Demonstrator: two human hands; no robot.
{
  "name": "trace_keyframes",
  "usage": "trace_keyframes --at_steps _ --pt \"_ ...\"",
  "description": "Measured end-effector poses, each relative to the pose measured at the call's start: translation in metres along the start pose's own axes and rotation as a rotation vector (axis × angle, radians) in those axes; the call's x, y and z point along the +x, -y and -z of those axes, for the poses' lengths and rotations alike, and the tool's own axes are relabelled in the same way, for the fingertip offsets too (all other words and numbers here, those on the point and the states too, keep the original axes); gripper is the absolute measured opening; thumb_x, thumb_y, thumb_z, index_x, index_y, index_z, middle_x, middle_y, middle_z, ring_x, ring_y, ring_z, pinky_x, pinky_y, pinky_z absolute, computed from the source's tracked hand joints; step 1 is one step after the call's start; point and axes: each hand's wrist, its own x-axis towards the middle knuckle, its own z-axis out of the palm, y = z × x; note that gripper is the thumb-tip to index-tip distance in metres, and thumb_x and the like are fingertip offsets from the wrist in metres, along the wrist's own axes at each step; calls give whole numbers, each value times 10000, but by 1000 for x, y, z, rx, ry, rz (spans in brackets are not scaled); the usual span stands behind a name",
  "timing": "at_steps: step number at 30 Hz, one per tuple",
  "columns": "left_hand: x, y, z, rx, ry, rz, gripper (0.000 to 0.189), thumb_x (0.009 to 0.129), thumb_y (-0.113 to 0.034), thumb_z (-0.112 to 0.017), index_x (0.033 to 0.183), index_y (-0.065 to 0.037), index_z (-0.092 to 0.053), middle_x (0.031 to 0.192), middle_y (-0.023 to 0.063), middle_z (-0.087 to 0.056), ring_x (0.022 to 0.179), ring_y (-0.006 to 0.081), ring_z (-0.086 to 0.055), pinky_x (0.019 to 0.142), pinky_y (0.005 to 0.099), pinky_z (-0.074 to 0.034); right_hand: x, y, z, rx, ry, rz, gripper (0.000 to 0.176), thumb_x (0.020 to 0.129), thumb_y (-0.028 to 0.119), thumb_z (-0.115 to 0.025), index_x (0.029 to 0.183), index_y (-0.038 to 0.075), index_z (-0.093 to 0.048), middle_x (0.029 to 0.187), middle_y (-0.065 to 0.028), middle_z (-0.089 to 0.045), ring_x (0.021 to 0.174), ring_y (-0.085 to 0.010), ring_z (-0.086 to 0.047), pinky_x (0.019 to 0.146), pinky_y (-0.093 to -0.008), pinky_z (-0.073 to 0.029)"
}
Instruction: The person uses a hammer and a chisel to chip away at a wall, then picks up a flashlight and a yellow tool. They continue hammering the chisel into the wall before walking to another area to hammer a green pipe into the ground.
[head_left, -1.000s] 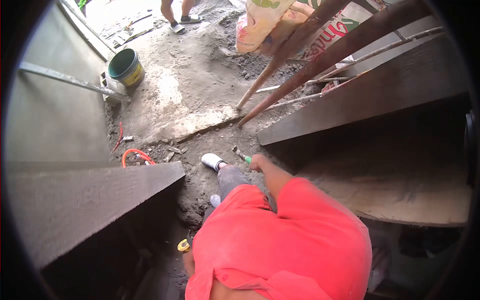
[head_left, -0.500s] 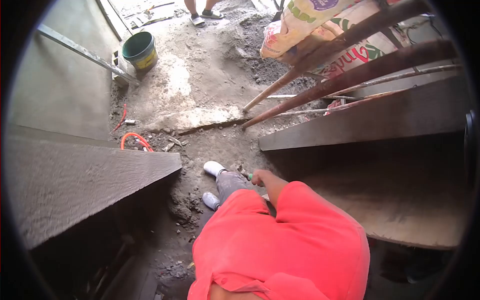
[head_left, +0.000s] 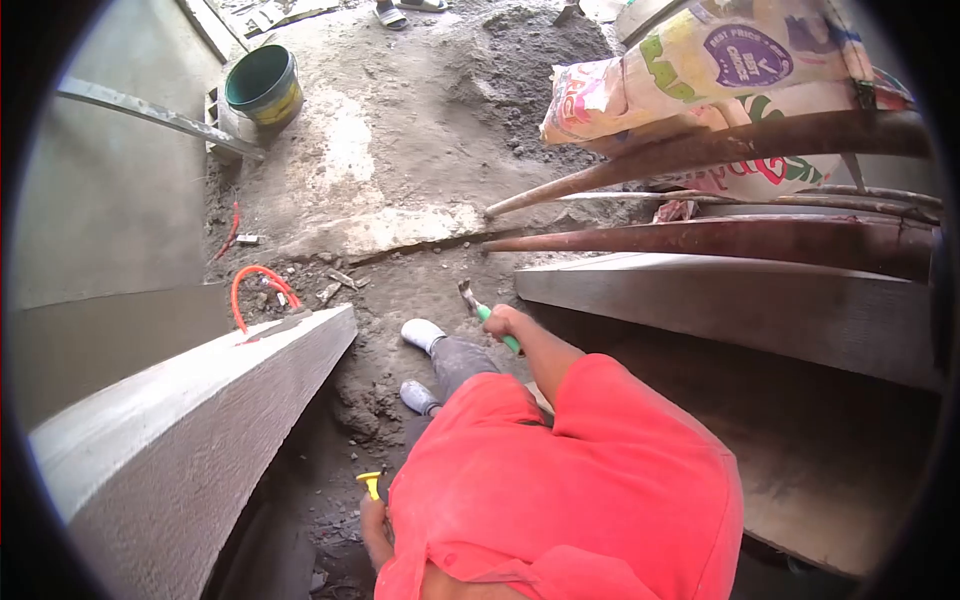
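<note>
My right hand (head_left: 502,321) is closed round the green handle of a hammer (head_left: 482,312), whose metal head points up and away over the dirt floor. My left hand (head_left: 373,514), low beside my red shirt (head_left: 560,460), grips a yellow T-shaped tool (head_left: 370,482). The kind of that tool does not show, and part of it is hidden by the fingers. Below my hands, my feet in pale, dusty shoes (head_left: 423,334) stand on the ground.
Concrete ledges stand left (head_left: 200,430) and right (head_left: 720,300). Rusty poles (head_left: 700,165) slant in from the right, with printed sacks (head_left: 690,70) behind. A bucket (head_left: 264,88) and orange hose (head_left: 262,272) are at left. Another person's feet (head_left: 392,16) show at the top.
My right hand has lifted and brought the hammer into clearer view. My left hand with the yellow tool has come into sight at lower left. The view has shifted slightly.
</note>
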Motion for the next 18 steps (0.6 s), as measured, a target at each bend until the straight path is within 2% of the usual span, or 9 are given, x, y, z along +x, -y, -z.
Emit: trace_keyframes --at_steps 2,4,6,8,10,12,14,15,18 --pt "4 -51 3 -80 69 -179 242 787 -236 -732 927 -48 -673 770 41 -656 606 127 -598 482 333 -408 -4 18 4 -13 -47 60 378 763 286 -630 943 -35 -714 908 -182 -714 805 -281 -701 685 -406 -562" --pt "23 -94 -4 -336 313 -116 312 795 -248 -749 1025 -60 -655 821 60 -675 619 129 -626 444 301 -402 -33 41 7 42 -43 99 419 777 331 -620 889 -64 -701 829 -183 -698 747 -263 -698 629 -413 -556" --pt "3 -191 -7 -458 496 -122 445 843 -314 -732 1175 -50 -597 934 101 -690 638 158 -660 436 262 -454 -71 65 9 225 -4 183 471 780 385 -639 840 -78 -699 755 -173 -686 688 -236 -686 597 -418 -543" --pt "10 -261 -23 -409 476 -197 552 888 -400 -693 1269 -38 -529 1045 135 -679 655 196 -682 463 246 -513 -69 70 -23 515 -35 283 529 750 437 -677 859 -80 -708 790 -182 -694 704 -243 -672 639 -382 -532" --pt "51 -293 -45 -452 483 -304 580 901 -436 -677 1279 -28 -513 1082 146 -665 679 210 -684 462 239 -527 -118 105 -31 348 -97 159 619 719 506 -681 948 -68 -706 852 -198 -710 757 -295 -690 698 -394 -543" --pt "55 -335 -54 -593 489 -324 576 888 -394 -710 1284 -27 -509 1071 154 -667 742 229 -693 545 304 -576 -125 120 -51 126 55 440 526 781 506 -586 877 0 -691 877 -260 -685 807 -372 -687 729 -454 -539" --pt "64 -362 -65 -829 423 -359 601 862 -306 -753 1319 -39 -469 1047 155 -667 797 230 -688 637 376 -595 -152 132 -52 186 -165 661 438 833 426 -557 974 18 -629 796 -236 -666 775 -392 -676 708 -473 -534" --pt "54 -371 -60 -935 504 -364 572 849 -190 -758 1327 -102 -455 1038 68 -601 908 238 -676 755 396 -584 -141 133 -51 153 -54 645 466 842 452 -558 1004 18 -616 800 -222 -670 771 -383 -677 699 -466 -536" --pt "67 -387 -50 -870 497 -394 610 787 -17 -712 1332 -122 -458 959 77 -610 873 217 -662 706 339 -563 -151 153 0 -6 330 545 566 853 560 -567 1019 22 -621 834 -173 -693 748 -352 -680 678 -444 -543"
